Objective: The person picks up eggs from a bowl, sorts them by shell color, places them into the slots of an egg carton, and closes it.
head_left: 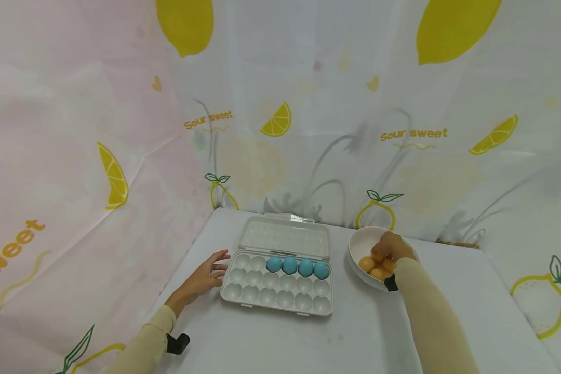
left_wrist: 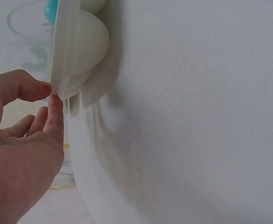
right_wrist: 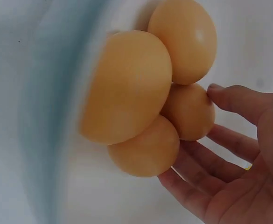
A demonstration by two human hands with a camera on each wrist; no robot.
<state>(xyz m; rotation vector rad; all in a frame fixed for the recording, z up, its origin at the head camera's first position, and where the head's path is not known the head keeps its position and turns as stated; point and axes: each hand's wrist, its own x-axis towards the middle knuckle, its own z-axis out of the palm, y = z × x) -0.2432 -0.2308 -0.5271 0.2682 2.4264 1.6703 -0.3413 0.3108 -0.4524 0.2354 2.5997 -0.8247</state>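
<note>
specifically, the right hand (head_left: pixel 393 245) was found inside the white bowl (head_left: pixel 363 240), thumb and fingers curled about a brown egg (right_wrist: pixel 191 114); three other brown eggs (right_wrist: pixel 129 86) lay against it and one another in the right wrist view. the bowl stood on the white tabletop (head_left: pixel 355 332), just to the right of the white egg carton (head_left: pixel 285 299). the left hand (head_left: pixel 200 279) was at the carton's left edge, fingers extended and relaxed, with the thumb tip at the rim. whether any pressure was applied there could not be told. the carton had three rows of six sockets, and its clear lid (head_left: pixel 285 238) was laid back on the far side, toward the lemon-print backdrop (head_left: pixel 308 78). four blue eggs (head_left: pixel 290 265) sat side by side in the back row, occupying its four right-hand sockets. both forearms bore beige sleeves (head_left: pixel 432 317), and a black device (head_left: pixel 177 344) was noted at the left wrist.
</note>
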